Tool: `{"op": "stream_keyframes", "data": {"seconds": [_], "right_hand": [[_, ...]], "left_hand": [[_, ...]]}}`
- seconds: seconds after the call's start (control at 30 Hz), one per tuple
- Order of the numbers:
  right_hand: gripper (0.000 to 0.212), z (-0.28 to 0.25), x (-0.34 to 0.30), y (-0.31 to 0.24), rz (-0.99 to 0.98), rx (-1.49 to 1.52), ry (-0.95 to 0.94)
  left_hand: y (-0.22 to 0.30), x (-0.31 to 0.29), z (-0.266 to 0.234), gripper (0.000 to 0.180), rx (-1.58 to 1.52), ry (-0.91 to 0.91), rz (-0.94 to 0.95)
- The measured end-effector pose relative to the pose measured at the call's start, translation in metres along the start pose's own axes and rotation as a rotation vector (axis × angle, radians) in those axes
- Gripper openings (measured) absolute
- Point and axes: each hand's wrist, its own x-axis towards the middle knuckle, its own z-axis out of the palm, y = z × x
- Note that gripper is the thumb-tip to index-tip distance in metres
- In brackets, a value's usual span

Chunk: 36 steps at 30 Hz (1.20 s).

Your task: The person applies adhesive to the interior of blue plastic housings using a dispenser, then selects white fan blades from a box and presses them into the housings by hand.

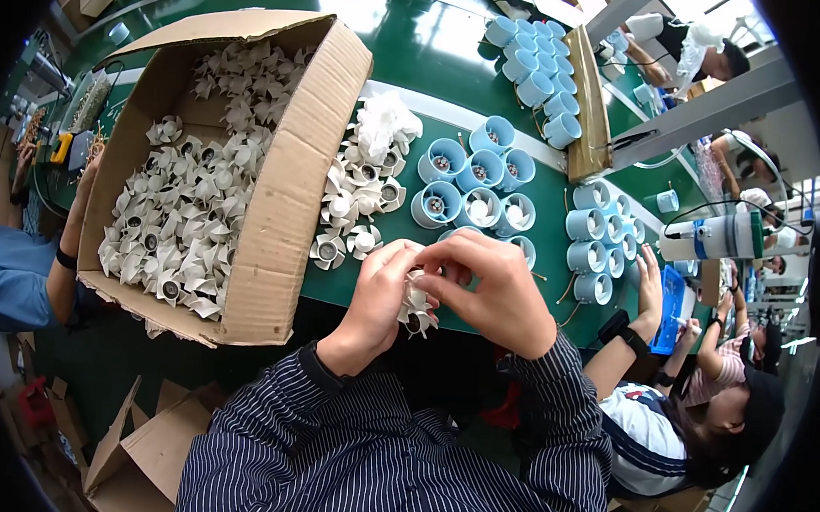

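Note:
Both hands meet over the near edge of the green bench. My left hand is closed around a white fan impeller, whose blades show below the fingers. The fingers of my right hand are bent and pinched together at the top of that impeller; whether they hold some small part is hidden. Just beyond my hands stand several light blue cups, some with a motor inside, some with a white impeller seated in them. Loose white impellers lie left of the cups, with a crumpled white plastic bag on top.
A large open cardboard box full of white impellers stands at my left. More blue cups fill the far bench beside a wooden strip. Co-workers sit on both sides; one's hand is near the right-hand cups and a blue tray.

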Motion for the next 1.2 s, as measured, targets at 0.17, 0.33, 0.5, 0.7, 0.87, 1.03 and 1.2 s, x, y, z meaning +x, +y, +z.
{"op": "stream_keyframes", "data": {"seconds": [0.17,0.33,0.5,0.7,0.87,1.03,1.2], "right_hand": [[0.018,0.006,-0.012,-0.002,-0.041,-0.126,-0.009],[0.021,0.006,-0.015,-0.003,-0.106,-0.313,-0.070],[0.019,-0.013,-0.012,0.010,-0.110,-0.241,0.052],[0.011,-0.042,0.007,0.069,0.260,0.688,0.171],[0.013,-0.046,0.015,0.075,0.335,1.199,0.051],[0.014,-0.032,0.030,0.071,0.197,0.223,0.233],[0.011,-0.015,0.047,0.061,0.042,-0.295,0.246]], "left_hand": [[-0.020,0.009,-0.007,0.026,0.164,0.040,0.181],[-0.018,0.008,-0.008,0.029,0.348,0.056,0.258],[-0.005,0.002,-0.005,0.022,0.061,0.022,0.072],[0.004,-0.007,-0.004,0.023,-0.080,-0.054,-0.071],[0.010,-0.011,-0.008,0.029,-0.087,-0.054,-0.071],[0.012,-0.014,-0.010,0.040,-0.055,-0.101,-0.095],[0.013,-0.016,-0.012,0.046,-0.041,-0.154,-0.115]]}}
